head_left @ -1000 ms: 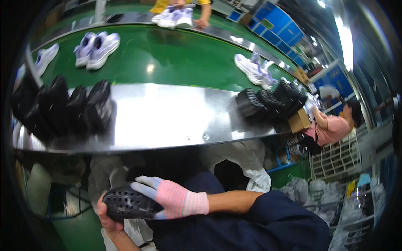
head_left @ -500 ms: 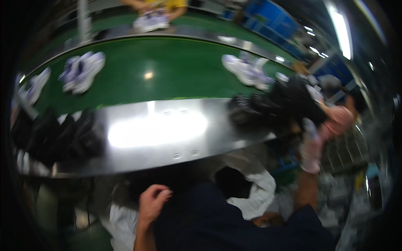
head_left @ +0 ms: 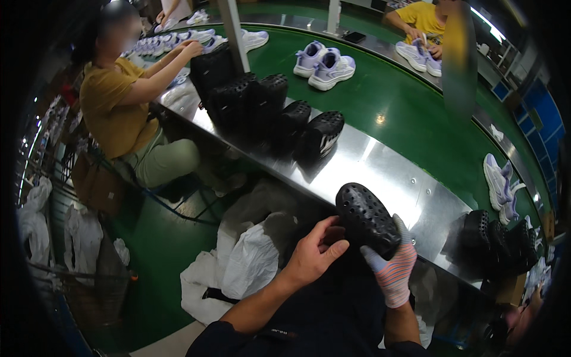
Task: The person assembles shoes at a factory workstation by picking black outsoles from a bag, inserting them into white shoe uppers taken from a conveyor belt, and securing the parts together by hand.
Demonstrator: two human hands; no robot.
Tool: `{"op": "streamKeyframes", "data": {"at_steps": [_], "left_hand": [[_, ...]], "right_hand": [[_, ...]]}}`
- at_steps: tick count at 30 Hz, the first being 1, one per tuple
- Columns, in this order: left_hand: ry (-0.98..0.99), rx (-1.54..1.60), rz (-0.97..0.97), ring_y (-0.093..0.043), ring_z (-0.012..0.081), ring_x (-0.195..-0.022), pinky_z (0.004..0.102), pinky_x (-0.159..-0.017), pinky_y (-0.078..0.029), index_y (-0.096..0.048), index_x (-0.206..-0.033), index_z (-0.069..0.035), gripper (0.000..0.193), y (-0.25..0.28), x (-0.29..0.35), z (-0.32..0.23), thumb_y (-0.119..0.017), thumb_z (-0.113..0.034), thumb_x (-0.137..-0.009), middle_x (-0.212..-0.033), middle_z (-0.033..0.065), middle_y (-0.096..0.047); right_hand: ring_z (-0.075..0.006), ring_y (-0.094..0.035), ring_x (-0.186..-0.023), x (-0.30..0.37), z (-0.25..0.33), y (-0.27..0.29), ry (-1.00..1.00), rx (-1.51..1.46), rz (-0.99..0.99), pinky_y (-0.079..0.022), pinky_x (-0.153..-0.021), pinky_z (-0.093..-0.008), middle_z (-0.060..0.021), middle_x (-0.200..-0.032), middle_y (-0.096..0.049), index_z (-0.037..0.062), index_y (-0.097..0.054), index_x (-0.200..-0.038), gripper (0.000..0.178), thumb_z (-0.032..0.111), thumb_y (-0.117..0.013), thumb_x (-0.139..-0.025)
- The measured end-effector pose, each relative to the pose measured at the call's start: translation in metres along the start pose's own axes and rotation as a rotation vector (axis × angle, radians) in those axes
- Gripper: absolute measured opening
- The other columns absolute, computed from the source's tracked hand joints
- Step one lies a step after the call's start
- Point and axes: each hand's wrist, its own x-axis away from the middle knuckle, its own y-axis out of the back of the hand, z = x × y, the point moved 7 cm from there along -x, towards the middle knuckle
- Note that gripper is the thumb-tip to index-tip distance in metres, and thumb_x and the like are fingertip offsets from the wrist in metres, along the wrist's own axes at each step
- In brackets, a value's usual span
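My gloved right hand (head_left: pixel 392 271) grips the black perforated clog (head_left: pixel 366 219) at the steel desk (head_left: pixel 380 172) edge; my bare left hand (head_left: pixel 315 254) cups its heel. I judge this loose, one-sided hold could let the clog tip off the edge onto the floor.

A brown cardboard box (head_left: pixel 96 185) stands beside the seated co-worker.

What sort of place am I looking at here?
Likely a shoe factory line: a green conveyor belt carrying sneakers, black clogs stacked along a steel bench, and workers seated beside it.
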Motion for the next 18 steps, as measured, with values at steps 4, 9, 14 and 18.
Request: {"op": "streamKeyframes", "data": {"at_steps": [4,9,14,18], "left_hand": [[0.059,-0.312,-0.064,-0.064,0.0198,-0.117,0.0325,-0.099,-0.052,-0.064,-0.132,-0.001,0.04,0.042,0.004,0.026,-0.071,-0.02,-0.097,-0.119,0.0128,-0.071],[-0.058,-1.479,-0.759,-0.051,0.0448,-0.128,0.0509,-0.105,-0.045,-0.058,-0.132,0.001,0.066,0.189,0.03,0.103,-0.081,-0.038,-0.084,-0.134,0.0283,-0.058],[0.616,-0.648,-0.241,-0.065,0.0411,-0.114,0.0452,-0.095,-0.053,-0.05,-0.147,-0.003,0.076,0.225,0.087,0.282,-0.08,-0.032,-0.084,-0.12,0.027,-0.067],[0.456,-0.919,0.095,-0.07,0.0412,-0.097,0.0487,-0.082,-0.056,-0.053,-0.146,-0.005,0.062,0.117,0.109,0.258,-0.065,-0.012,-0.086,-0.102,0.0268,-0.072]], "right_hand": [[-0.0249,-0.069,-0.106,-0.002,-0.008,0.001,0.005,0.087,-0.012,-0.053,-0.098,-0.0373,-0.019,-0.117,-0.071,-0.0047,-0.052,-0.142,0.083,0.016,-0.09,-0.071],[-0.0219,-0.065,-0.112,0.006,-0.019,-0.006,-0.263,-0.354,0.178,-0.051,-0.101,-0.0351,-0.0127,-0.123,-0.069,-0.0053,-0.054,-0.141,0.073,0.015,-0.081,-0.077],[-0.0204,-0.066,-0.11,0.0,-0.011,-0.097,-0.295,-0.279,0.42,-0.05,-0.099,-0.0339,-0.0118,-0.12,-0.071,-0.0068,-0.061,-0.131,0.06,0.02,-0.081,-0.08],[-0.0199,-0.07,-0.1,-0.007,-0.04,-0.187,-0.329,-0.18,0.599,-0.054,-0.092,-0.0347,-0.0133,-0.11,-0.075,-0.0045,-0.066,-0.125,0.055,0.026,-0.084,-0.083]]}}
